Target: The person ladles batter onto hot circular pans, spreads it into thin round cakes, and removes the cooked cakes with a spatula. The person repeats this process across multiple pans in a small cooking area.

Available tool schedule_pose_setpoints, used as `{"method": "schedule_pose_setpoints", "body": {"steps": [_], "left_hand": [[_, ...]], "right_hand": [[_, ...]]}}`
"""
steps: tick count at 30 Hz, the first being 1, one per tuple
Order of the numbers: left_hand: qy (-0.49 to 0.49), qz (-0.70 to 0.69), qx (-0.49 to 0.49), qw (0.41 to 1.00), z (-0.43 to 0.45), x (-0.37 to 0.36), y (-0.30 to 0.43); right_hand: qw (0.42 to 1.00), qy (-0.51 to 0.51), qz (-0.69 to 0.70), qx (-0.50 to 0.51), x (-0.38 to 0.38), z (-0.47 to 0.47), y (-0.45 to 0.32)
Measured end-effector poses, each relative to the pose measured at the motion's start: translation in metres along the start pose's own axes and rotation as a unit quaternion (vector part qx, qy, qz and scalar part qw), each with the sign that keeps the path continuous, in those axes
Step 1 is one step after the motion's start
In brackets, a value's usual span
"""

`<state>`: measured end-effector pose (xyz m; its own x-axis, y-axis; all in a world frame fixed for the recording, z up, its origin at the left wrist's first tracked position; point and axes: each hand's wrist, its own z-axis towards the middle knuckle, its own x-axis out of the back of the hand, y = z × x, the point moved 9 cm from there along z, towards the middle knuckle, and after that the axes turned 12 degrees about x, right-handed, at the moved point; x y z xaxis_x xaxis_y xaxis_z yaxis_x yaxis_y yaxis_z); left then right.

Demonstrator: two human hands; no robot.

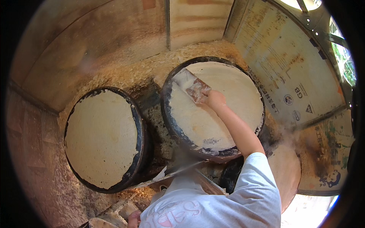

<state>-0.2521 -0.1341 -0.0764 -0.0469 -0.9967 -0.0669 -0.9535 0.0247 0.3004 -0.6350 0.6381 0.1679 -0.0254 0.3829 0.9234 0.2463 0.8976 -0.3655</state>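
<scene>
My right hand [215, 98] grips a flat, wide scraper [196, 91] smeared with pale batter. Its far edge lies near the left rim of a large round black griddle [214, 159]. A thin cream-coloured layer of batter [228, 79] coats that griddle, thinner and patchy near the front edge. Only part of my left hand [134, 219] shows at the bottom, beside my shirt and next to a pale, batter-crusted object [127, 210]. What its fingers are doing is hidden.
At left, a second round griddle [141, 142] carries a cream sheet [102, 136] with ragged edges. A third round, pale-coated surface [285, 171] sits behind my right arm, with steam nearby. Printed panels [285, 71] and brown boards [114, 42] wall the space. Dry flakes [137, 67] litter the ledge.
</scene>
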Motion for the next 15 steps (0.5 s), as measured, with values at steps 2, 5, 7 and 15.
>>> {"method": "schedule_pose_setpoints", "body": {"steps": [2, 5, 7, 15], "left_hand": [[-0.011, -0.009, 0.014, 1.0, 0.001, 0.001, -0.003], [0.015, 0.021, -0.009, 1.0, -0.004, 0.002, 0.001], [0.042, 0.038, -0.013, 0.998, -0.01, 0.0, 0.003], [0.061, 0.037, 0.02, 0.997, -0.017, -0.022, 0.011]], "right_hand": [[0.998, 0.025, -0.012, -0.061, 0.007, -0.004, 0.025], [0.988, 0.075, -0.014, -0.134, 0.032, -0.002, 0.083], [0.968, 0.14, 0.015, -0.208, 0.053, -0.017, 0.14], [0.794, 0.175, 0.458, -0.36, 0.021, -0.047, 0.265]]}}
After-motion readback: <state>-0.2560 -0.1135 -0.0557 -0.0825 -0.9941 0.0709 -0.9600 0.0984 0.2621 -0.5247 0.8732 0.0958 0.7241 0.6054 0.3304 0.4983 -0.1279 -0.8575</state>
